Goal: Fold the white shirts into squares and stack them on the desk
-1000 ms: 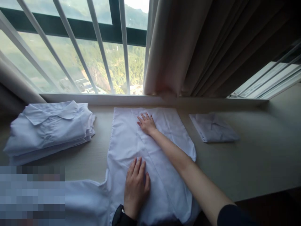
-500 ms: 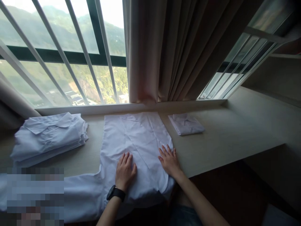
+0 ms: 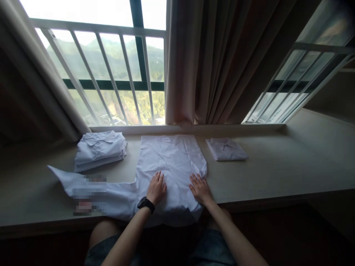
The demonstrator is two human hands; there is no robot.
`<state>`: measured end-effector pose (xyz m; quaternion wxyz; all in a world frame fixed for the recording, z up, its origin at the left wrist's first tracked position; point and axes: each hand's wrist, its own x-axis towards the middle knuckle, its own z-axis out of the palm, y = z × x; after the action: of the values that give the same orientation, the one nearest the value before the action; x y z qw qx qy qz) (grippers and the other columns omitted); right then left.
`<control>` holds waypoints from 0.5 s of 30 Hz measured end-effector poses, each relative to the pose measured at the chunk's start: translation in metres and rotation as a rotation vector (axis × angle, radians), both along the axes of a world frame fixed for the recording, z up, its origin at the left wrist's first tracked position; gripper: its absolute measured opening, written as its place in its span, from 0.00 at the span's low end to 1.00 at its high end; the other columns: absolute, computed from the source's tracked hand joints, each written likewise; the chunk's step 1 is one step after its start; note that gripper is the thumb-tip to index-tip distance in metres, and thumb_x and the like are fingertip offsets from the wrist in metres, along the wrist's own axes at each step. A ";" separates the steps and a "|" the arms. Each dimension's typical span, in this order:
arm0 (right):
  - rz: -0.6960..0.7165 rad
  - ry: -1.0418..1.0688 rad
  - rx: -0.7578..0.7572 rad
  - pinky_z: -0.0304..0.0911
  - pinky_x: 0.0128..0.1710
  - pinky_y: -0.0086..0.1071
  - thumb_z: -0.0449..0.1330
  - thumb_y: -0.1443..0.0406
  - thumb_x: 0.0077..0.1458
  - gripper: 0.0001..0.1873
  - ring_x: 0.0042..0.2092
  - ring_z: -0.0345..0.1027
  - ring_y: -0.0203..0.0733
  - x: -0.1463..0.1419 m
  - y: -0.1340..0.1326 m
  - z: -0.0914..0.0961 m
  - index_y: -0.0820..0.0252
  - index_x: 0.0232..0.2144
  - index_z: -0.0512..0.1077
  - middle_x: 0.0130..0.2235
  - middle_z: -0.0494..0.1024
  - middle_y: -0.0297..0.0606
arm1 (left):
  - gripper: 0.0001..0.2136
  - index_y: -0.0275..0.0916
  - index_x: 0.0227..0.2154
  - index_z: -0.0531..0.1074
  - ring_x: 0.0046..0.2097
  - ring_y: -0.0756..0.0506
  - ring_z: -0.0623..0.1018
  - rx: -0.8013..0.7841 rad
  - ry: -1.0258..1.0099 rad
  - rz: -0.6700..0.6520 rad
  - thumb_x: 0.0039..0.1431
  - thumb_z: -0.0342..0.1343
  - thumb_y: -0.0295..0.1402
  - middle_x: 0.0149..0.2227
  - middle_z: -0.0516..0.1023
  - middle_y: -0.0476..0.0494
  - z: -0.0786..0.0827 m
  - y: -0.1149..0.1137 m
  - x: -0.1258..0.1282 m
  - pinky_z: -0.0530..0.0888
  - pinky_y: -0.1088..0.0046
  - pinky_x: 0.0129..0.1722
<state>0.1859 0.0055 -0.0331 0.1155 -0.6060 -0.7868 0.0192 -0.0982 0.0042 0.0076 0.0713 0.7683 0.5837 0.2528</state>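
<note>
Flattening looks like the step in hand, as I read it from my remote seat. White shirt (image 3: 166,153) at frame centre, spread on the table (image 3: 291,170); its near end seems to reach past the front edge.

"Noted. State of the grip?"

"Released, both. Left hand (image 3: 156,188) palm down just below centre, watch (image 3: 145,203) at the wrist. Right hand (image 3: 200,190) likewise, near the cloth's right border. Fingers spread a little, nothing pinched."

"Neighbours?"

"Folded pile (image 3: 100,152) left of centre; one smaller bundle (image 3: 226,149) right of centre. Both apart from the shirt's body."

"What would you call for next?"

"My judgement: lift both palms clear without dragging the cloth, then take a light pinch at the sleeve (image 3: 120,199), stretched toward the lower left. A blurred patch covers its middle, so I can't tell whether it lies flat. No sleeve sticks out on the right; how it's tucked, if it is, I can't make out. Thin cloth, I'd guess; creases easily."
</note>
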 end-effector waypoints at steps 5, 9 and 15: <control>0.022 0.080 0.118 0.46 0.67 0.54 0.47 0.55 0.67 0.29 0.71 0.45 0.55 0.004 -0.004 -0.004 0.59 0.65 0.62 0.68 0.60 0.40 | 0.19 0.39 0.54 0.67 0.58 0.37 0.71 0.235 -0.327 0.419 0.60 0.54 0.36 0.53 0.73 0.34 0.021 -0.083 -0.043 0.67 0.56 0.60; 0.060 0.159 0.264 0.47 0.67 0.52 0.48 0.56 0.66 0.27 0.69 0.48 0.54 0.010 -0.008 -0.011 0.63 0.62 0.66 0.64 0.67 0.44 | 0.24 0.39 0.48 0.68 0.57 0.35 0.70 0.218 -0.715 1.023 0.48 0.65 0.39 0.49 0.70 0.38 0.029 -0.129 -0.097 0.65 0.54 0.60; 0.086 0.137 0.318 0.53 0.64 0.50 0.50 0.55 0.64 0.26 0.66 0.56 0.55 0.014 -0.006 -0.023 0.66 0.56 0.71 0.58 0.73 0.49 | 0.03 0.38 0.31 0.68 0.40 0.42 0.79 -0.086 -1.417 1.218 0.57 0.54 0.31 0.33 0.74 0.44 0.035 -0.134 -0.148 0.77 0.62 0.43</control>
<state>0.2001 -0.0009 -0.0559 0.2621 -0.5433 -0.7954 -0.0594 -0.2460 -0.1296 0.0426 0.2943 -0.0066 0.7150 0.6341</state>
